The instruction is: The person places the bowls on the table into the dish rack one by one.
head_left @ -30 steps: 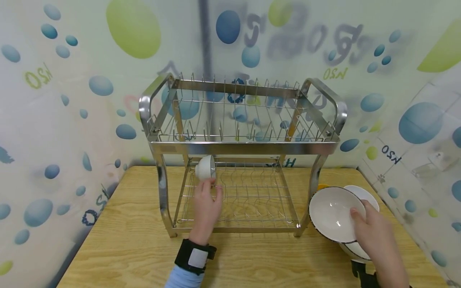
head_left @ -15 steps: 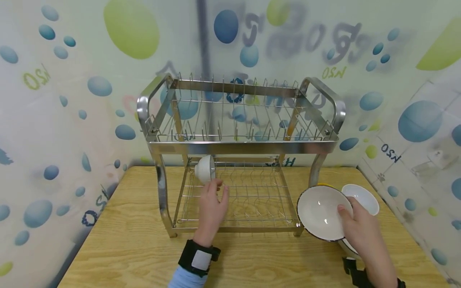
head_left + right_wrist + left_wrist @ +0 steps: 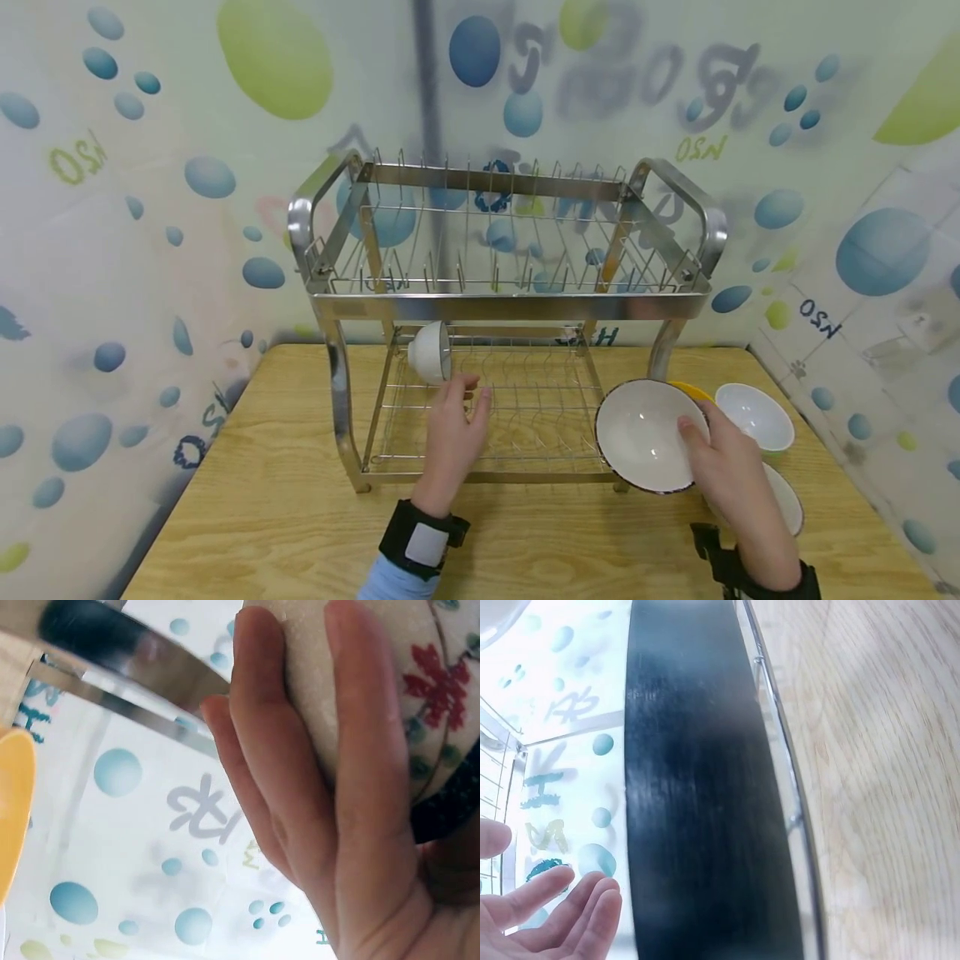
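My right hand (image 3: 723, 458) grips a white dark-rimmed bowl (image 3: 648, 437) by its right edge, thumb inside, at the front right leg of the metal dish rack (image 3: 510, 308). In the right wrist view, fingers spread over the bowl's outside (image 3: 442, 682), which bears a red flower pattern. Over the rack's lower tier hovers my left hand (image 3: 456, 429), its fingers loosely bent and holding nothing. Just beyond those fingertips a small white bowl (image 3: 430, 353) stands on its side at the left end of the lower tier.
At the right of the wooden table (image 3: 540, 542) stand a white bowl (image 3: 757, 417), a partly hidden yellow dish (image 3: 692, 392) and another white dish (image 3: 784, 500) behind my right forearm. Upright wires line the rack's upper tier. A patterned wall closes off the back.
My right hand has carried the dark-rimmed bowl leftward, from above the stacked dishes to the rack's front right leg. My left hand has drifted right, away from the small bowl.
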